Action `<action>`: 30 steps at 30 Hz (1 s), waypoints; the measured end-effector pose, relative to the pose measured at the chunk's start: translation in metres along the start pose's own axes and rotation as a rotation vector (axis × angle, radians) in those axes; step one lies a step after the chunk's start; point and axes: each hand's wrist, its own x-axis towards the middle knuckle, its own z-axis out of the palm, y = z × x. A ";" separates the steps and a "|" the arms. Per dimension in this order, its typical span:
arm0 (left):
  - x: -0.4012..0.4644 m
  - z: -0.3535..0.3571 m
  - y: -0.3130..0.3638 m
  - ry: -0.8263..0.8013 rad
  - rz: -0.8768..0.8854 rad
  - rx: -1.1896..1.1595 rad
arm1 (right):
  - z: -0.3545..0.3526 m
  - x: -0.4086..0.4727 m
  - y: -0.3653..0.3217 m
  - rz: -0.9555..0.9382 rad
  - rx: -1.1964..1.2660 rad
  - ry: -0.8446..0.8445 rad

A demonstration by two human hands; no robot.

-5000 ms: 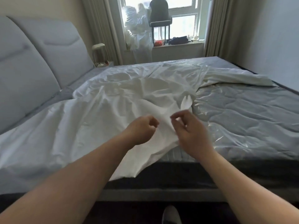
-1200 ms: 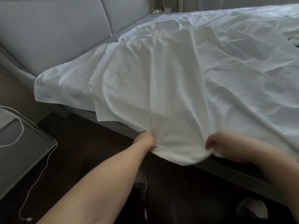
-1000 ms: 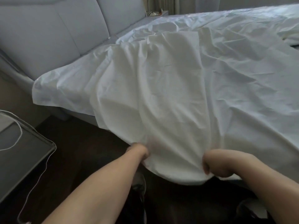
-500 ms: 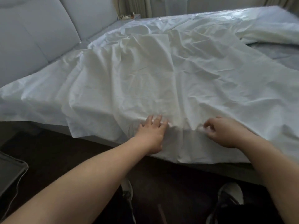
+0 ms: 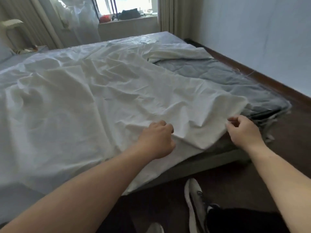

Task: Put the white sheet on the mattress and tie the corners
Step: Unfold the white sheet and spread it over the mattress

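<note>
At the mattress [image 5: 210, 76] edge, left hand [image 5: 155, 139] and right hand [image 5: 242, 130] each grip the rumpled white sheet [image 5: 101, 101].

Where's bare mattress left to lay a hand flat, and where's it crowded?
Bare: the grey quilted mattress strip on the right, bordered by the white sheet's folded-back edge and the bed's wall side, widening toward the near right corner. Crowded: near edge, where the left hand rests on the sheet and the right hand pinches its edge.

Daylight came from the blown-out far window [image 5: 127, 4]; my room stayed dim and bluish, the near floor [image 5: 168, 204] dark, edges bowed, detail soft.
</note>
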 end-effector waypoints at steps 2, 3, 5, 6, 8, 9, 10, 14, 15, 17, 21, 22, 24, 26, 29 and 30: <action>0.019 0.006 0.027 -0.019 0.072 -0.019 | -0.023 -0.002 0.020 0.095 0.016 0.024; 0.028 0.008 0.039 -0.022 0.106 -0.019 | -0.031 -0.001 0.026 0.138 0.071 0.048; 0.050 0.011 0.060 -0.007 0.174 -0.012 | -0.043 0.010 0.039 0.222 0.264 0.140; 0.067 0.011 0.072 0.016 0.196 -0.014 | -0.045 0.021 0.046 0.264 0.379 0.189; 0.104 0.011 0.095 0.088 0.219 -0.028 | -0.041 0.044 0.061 0.313 0.582 0.240; 0.129 0.014 0.111 0.104 0.228 -0.035 | -0.038 0.058 0.071 0.333 0.666 0.244; 0.148 0.014 0.123 0.111 0.227 -0.048 | -0.035 0.068 0.075 0.342 0.730 0.229; 0.218 0.019 0.172 0.098 0.226 0.029 | -0.038 0.115 0.076 0.402 0.931 0.077; 0.226 0.019 0.177 0.079 0.220 0.080 | -0.038 0.121 0.069 0.415 0.987 0.018; 0.248 0.015 0.186 0.028 0.207 0.105 | -0.041 0.142 0.053 0.422 1.066 -0.133; 0.262 -0.003 0.173 0.050 0.093 -0.047 | -0.047 0.173 0.025 0.340 1.334 -0.265; 0.263 -0.011 0.166 0.081 0.030 -0.145 | -0.049 0.182 0.018 0.311 1.391 -0.291; 0.257 -0.027 0.154 0.115 -0.083 -0.445 | -0.050 0.195 0.007 0.261 1.435 -0.348; 0.245 -0.038 0.143 0.218 -0.184 -0.697 | -0.045 0.205 -0.003 0.219 1.369 -0.438; 0.233 -0.040 0.133 0.377 -0.309 -0.998 | -0.032 0.210 -0.003 0.104 1.155 -0.601; 0.231 -0.040 0.132 0.410 -0.348 -1.103 | -0.028 0.210 -0.001 0.065 1.043 -0.635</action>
